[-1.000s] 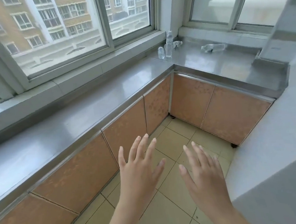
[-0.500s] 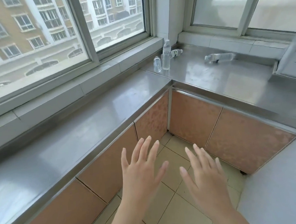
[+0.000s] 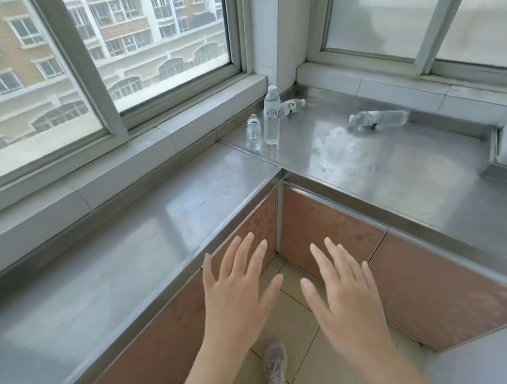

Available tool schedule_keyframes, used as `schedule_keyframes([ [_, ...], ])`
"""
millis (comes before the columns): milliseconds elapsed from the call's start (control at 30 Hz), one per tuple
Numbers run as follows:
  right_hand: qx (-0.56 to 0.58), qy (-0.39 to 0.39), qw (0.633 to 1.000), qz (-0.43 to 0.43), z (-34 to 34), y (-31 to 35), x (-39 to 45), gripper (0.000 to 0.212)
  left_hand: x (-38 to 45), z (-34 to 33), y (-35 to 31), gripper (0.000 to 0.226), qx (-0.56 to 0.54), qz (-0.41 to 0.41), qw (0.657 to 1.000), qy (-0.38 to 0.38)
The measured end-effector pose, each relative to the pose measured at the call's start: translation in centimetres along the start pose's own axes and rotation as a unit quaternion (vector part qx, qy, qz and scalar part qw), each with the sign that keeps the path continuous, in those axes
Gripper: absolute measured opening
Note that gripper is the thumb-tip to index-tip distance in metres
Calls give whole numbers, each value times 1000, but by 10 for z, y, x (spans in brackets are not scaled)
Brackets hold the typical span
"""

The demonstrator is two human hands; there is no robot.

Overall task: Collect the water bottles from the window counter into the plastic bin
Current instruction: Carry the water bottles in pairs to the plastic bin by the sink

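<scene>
Several clear water bottles sit in the far corner of the steel window counter (image 3: 351, 163). A tall bottle (image 3: 271, 116) stands upright, with a short bottle (image 3: 253, 132) upright just left of it. Behind them a bottle with a green label (image 3: 293, 106) lies on its side. Further right another bottle (image 3: 378, 118) lies flat near the back wall. My left hand (image 3: 237, 295) and my right hand (image 3: 342, 294) hover low in front of the cabinet doors, fingers spread, holding nothing, well short of the bottles. No plastic bin is in view.
The L-shaped counter wraps the corner under two windows (image 3: 151, 46). Orange cabinet doors (image 3: 320, 225) sit below it. A steel ledge (image 3: 497, 168) rises at the right end. My shoe (image 3: 274, 366) stands on the tiled floor.
The view has moved closer to the counter corner, so the bottles appear larger and nearer. Both hands stay spread and empty, now reaching closer to the counter edge.
</scene>
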State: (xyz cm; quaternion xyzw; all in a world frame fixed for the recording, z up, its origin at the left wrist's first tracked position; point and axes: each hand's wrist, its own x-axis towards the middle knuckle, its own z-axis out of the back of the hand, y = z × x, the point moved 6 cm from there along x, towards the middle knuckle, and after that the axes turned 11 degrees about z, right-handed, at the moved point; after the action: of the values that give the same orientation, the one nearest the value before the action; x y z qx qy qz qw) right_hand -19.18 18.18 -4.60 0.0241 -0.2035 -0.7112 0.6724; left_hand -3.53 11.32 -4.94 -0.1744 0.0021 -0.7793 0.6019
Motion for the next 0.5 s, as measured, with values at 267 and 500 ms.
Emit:
schedule_keyframes([
  [267,-4,32,999,-16,-15,-62,144,68,160,-56,-23,58,-1,-6,1000,-13],
  [500,7,30,999,-26,-25,-104,264,65,290,-90,-30,56,-9,-10,1000,-22],
])
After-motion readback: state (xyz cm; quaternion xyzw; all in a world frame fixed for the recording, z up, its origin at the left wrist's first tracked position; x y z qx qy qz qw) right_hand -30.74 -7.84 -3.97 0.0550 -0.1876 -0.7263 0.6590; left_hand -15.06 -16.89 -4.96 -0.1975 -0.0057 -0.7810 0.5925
